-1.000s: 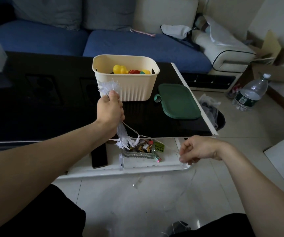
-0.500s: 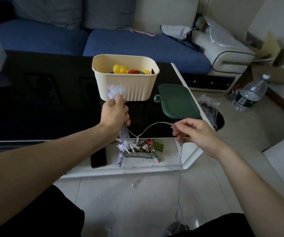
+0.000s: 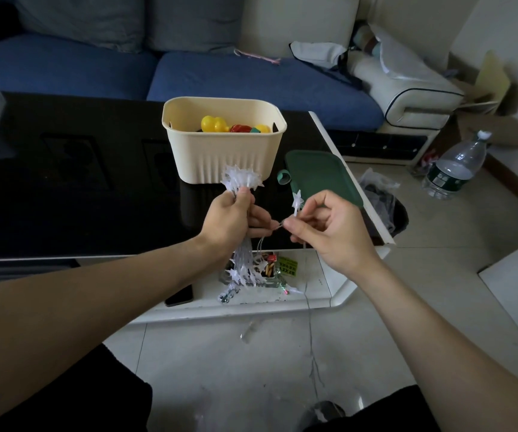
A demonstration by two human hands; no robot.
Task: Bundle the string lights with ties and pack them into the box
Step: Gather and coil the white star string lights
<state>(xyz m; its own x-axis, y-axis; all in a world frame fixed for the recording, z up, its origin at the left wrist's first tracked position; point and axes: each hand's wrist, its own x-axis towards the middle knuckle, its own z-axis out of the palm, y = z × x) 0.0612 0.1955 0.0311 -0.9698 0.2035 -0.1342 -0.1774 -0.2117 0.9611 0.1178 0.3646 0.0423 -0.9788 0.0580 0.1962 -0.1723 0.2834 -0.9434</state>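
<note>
My left hand (image 3: 231, 218) grips a gathered bundle of white star-shaped string lights (image 3: 241, 179); stars stick out above the fist and more hang below it (image 3: 245, 269). My right hand (image 3: 329, 227) pinches the wire right next to the left hand, with a single star light (image 3: 297, 199) standing up above its fingers. From the right hand the loose wire (image 3: 310, 332) trails down to the floor. The cream box (image 3: 223, 151) stands on the black table just beyond my hands, with yellow and red toys inside. Its green lid (image 3: 323, 177) lies to its right.
A small green tie roll (image 3: 283, 177) lies beside the lid. The table's lower white shelf (image 3: 314, 294) carries a phone (image 3: 179, 296) and a glass dish of small items. A blue sofa sits behind; a bin (image 3: 382, 207) and a water bottle (image 3: 454, 166) stand on the floor at right.
My right hand has risen from beside the lower shelf and moved left, bringing the wire and a star up to my left hand. The left hand moved slightly right with the bundle.
</note>
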